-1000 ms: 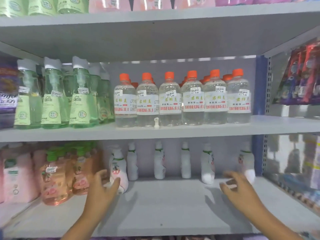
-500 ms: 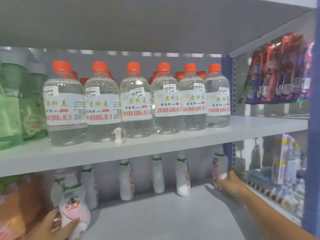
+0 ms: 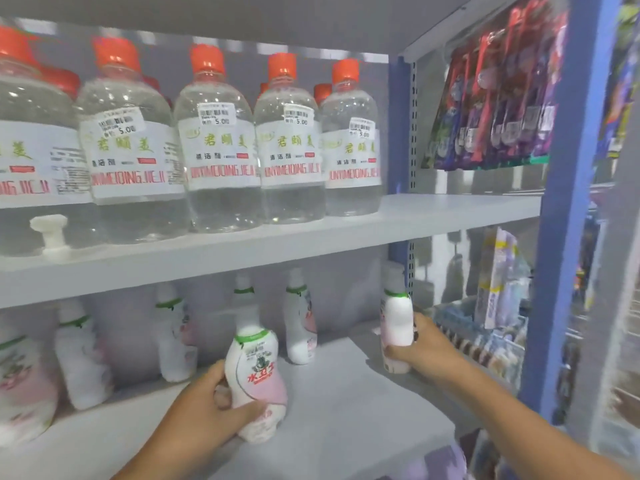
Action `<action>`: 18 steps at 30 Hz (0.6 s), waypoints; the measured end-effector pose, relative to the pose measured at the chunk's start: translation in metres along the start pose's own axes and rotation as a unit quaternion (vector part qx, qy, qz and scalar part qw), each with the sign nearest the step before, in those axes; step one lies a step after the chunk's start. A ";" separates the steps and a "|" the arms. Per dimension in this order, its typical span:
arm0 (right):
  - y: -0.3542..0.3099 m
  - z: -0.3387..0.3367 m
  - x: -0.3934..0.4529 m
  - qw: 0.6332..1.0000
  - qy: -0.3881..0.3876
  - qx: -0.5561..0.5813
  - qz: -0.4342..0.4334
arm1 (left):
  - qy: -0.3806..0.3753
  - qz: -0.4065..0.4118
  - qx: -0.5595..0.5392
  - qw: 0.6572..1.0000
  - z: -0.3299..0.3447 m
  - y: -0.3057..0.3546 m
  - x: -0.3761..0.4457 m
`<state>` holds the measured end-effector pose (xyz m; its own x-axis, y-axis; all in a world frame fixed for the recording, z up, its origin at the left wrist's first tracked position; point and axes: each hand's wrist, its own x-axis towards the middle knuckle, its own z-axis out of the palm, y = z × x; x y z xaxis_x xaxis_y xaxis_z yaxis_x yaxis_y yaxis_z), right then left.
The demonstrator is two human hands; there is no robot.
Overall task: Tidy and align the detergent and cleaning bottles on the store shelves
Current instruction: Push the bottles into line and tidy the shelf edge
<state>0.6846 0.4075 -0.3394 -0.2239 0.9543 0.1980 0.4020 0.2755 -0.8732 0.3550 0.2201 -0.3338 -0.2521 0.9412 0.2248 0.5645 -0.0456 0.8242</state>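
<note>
On the lower grey shelf, my left hand grips a white-and-pink bottle with a green collar near the shelf's front, its label facing me. My right hand grips a second white bottle at the shelf's right end, beside the blue upright. Several more white bottles stand spaced along the back of this shelf. A row of clear bottles with orange caps stands on the shelf above.
A small white cap-like piece sits on the upper shelf's front edge. The blue shelf post stands at the right, with hanging packets and packaged goods beyond it. The upper shelf board hangs low over the white bottles.
The view has moved closer and to the right. My left hand has carried its bottle rightward toward mid-shelf, and my right hand now fully grips the rightmost bottle and has drawn it forward.
</note>
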 end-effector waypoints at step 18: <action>0.054 -0.051 -0.011 0.983 0.079 0.149 -0.070 | -0.015 0.018 -0.150 0.988 0.220 0.073 0.130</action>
<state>0.7538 0.4180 -0.3658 -0.1091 0.9223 0.3708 0.0938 0.3809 -0.9198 0.5363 0.4126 -0.3588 -0.2099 0.9463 0.2459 0.3126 -0.1734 0.9339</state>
